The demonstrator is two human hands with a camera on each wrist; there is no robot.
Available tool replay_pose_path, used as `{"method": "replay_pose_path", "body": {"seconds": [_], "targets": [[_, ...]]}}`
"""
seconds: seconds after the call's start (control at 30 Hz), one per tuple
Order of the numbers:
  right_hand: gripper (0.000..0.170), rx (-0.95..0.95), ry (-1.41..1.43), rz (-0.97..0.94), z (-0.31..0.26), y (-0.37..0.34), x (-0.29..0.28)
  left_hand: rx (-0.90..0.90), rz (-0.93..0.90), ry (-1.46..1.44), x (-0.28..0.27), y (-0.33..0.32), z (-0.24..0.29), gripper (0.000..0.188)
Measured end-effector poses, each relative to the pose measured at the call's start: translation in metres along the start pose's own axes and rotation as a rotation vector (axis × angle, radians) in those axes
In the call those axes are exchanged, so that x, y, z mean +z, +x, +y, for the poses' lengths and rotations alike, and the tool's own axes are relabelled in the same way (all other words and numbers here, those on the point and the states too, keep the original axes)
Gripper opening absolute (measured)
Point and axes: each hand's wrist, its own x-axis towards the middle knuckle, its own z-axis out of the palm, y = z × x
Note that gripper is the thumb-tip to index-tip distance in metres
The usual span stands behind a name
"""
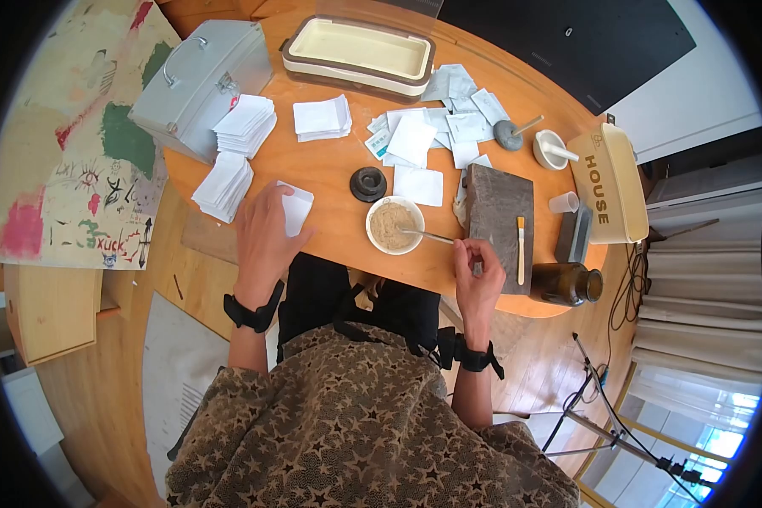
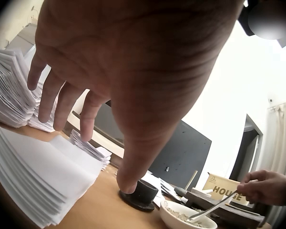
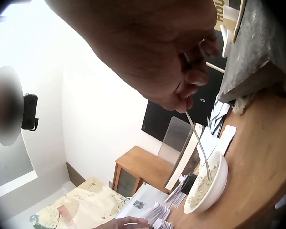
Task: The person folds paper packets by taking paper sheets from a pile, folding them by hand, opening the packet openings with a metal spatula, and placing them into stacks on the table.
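Note:
My right hand pinches the end of a thin metal spoon, whose other end rests in tan powder inside a white bowl. In the right wrist view the spoon slants down into the bowl. My left hand is spread over the table's near left part, beside a stack of white paper. The left wrist view shows the fingers of this hand extended above the stack; whether they touch it I cannot tell. A black round object sits behind the bowl.
More paper stacks and a metal case stand left. Scattered packets lie behind the bowl. To the right are a dark slab with a brush, a brown jar, a mortar and a HOUSE box.

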Motion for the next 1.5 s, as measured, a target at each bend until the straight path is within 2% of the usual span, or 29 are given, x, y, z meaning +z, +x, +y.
{"method": "replay_pose_path", "body": {"seconds": [0.23,0.3,0.4,0.53,0.6,0.63,0.8,0.9,1.23,1.3,1.4,1.5], "targets": [[0.013,0.031,0.032,0.002,0.003,-0.002,-0.003,0.142,0.082,0.065,0.0,0.046,0.006,0.059],[0.013,0.023,0.025,0.001,0.003,-0.002,-0.004,0.263,0.099,0.041,-0.002,0.066,0.007,0.054],[0.013,0.02,0.012,0.002,0.003,-0.003,-0.006,0.257,-0.001,0.11,0.001,0.104,0.002,0.051],[0.013,0.039,0.015,0.011,0.002,-0.005,-0.009,0.315,0.025,0.174,0.011,0.153,-0.004,0.05],[0.014,0.046,0.015,0.016,-0.001,-0.007,-0.011,0.284,-0.139,0.263,0.013,0.176,-0.003,0.054],[0.014,0.054,0.016,0.018,-0.003,-0.007,-0.011,0.287,-0.137,0.262,0.016,0.186,-0.005,0.054],[0.014,0.069,0.012,0.015,-0.001,-0.009,-0.015,0.25,-0.42,0.361,0.024,0.221,-0.006,0.069],[0.015,0.067,0.012,0.022,-0.002,-0.01,-0.017,0.204,-0.515,0.395,0.026,0.228,-0.006,0.076],[0.015,0.066,0.004,0.024,0.0,-0.009,-0.017,0.211,-0.444,0.394,0.032,0.227,-0.019,0.079],[0.017,0.056,-0.003,0.025,0.0,-0.008,-0.016,0.26,-0.352,0.324,0.032,0.223,-0.024,0.067],[0.019,0.039,-0.005,0.029,0.0,-0.007,-0.016,0.286,-0.286,0.307,0.029,0.22,-0.026,0.076],[0.018,0.021,0.003,0.039,-0.001,-0.007,-0.016,0.279,-0.237,0.297,0.025,0.214,-0.019,0.074]]}}
